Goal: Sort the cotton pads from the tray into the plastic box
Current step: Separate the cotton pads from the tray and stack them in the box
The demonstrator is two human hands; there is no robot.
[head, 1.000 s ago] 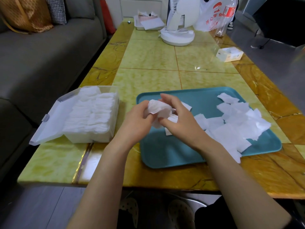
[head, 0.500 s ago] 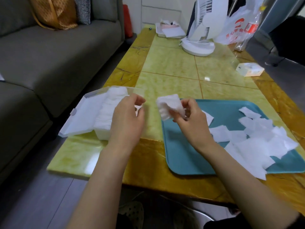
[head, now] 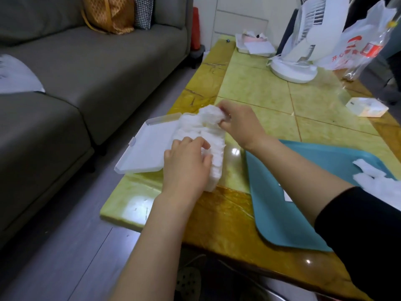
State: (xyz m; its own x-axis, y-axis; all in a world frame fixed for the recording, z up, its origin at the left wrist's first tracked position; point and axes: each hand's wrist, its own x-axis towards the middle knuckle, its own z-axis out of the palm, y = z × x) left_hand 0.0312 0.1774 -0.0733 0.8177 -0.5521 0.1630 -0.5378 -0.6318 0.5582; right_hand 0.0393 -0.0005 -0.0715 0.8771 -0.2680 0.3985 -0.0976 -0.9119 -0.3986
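The plastic box (head: pixel 218 164) looks nearly full. Over its far end the right hand (head: pixel 240 124) pinches a wad of cotton pads (head: pixel 209 115). The left hand (head: pixel 186 164) lies curled on the packed rows (head: pixel 191 129), its grip unclear. Several loose pads (head: pixel 373 177) are left on the tray (head: pixel 282 203) beside the box.

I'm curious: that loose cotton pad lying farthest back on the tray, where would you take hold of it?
Probably at its edge, pinched from above between thumb and forefinger. The pad lies thin and limp on the tray, so it has no side to clasp. Its slightly rumpled edge looks raised enough for a pinch to catch.
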